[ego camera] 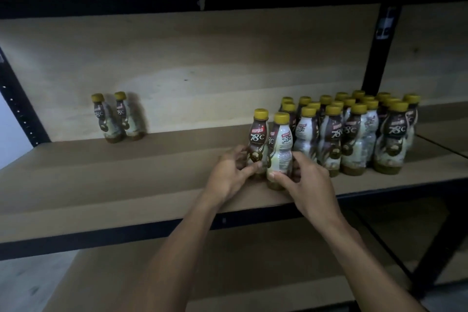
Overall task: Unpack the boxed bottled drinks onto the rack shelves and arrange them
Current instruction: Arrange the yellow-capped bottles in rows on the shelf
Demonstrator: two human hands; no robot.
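Two yellow-capped coffee bottles stand side by side near the front of the middle shelf (126,185). My left hand (230,172) grips the lower body of the left bottle (258,134). The right bottle (279,142) has my right hand (304,177) curled round its base. Just to their right stands a tight block of several identical bottles (354,129). A separate pair of bottles (116,116) stands far left at the back of the same shelf. No box is in view.
The rack has black metal uprights (382,50) and a black front rail (101,235). Another board shelf (228,273) lies below, and a neighbouring shelf (443,129) continues to the right. An upper shelf (228,0) overhangs the work area.
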